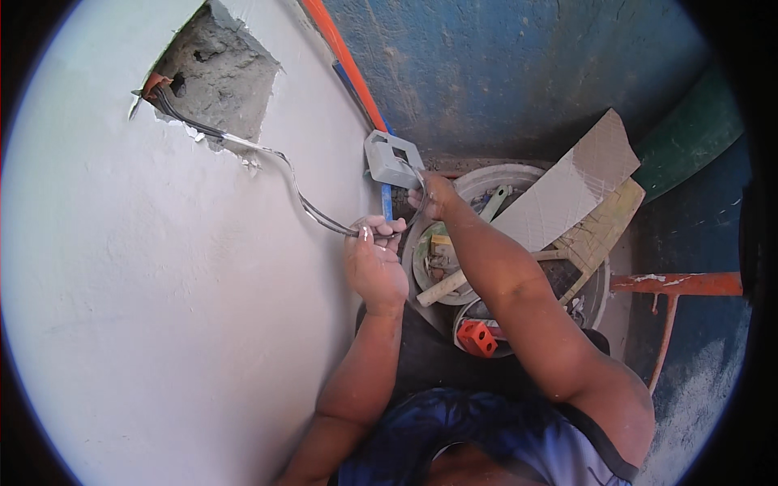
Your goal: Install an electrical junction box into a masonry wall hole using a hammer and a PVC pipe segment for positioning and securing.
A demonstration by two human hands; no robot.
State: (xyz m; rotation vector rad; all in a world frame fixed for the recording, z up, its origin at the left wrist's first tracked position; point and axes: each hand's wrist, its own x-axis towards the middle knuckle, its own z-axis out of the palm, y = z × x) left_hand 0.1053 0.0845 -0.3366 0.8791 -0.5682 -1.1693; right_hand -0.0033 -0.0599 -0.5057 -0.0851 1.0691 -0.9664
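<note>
Several electrical wires (301,199), dark and white, run from a rough square hole (223,73) in the white wall down to my hands. My left hand (378,259) is closed on them, thumb and fingers pinching the bundle. Beyond it, my right hand (436,197) has its fingers curled round the wires' far stretch, close under a pale grey electrical box (392,160). The box has a rectangular opening, and the wires reach up to it. Whether my right fingertips also touch the box is hard to see.
Below the right forearm stands a round tub (601,285) with tools, a hammer (444,287) and an orange block (477,338). A cardboard strip (559,194) lies across its rim. An orange pole (344,61) leans in the corner. An orange metal bar (681,283) is at right.
</note>
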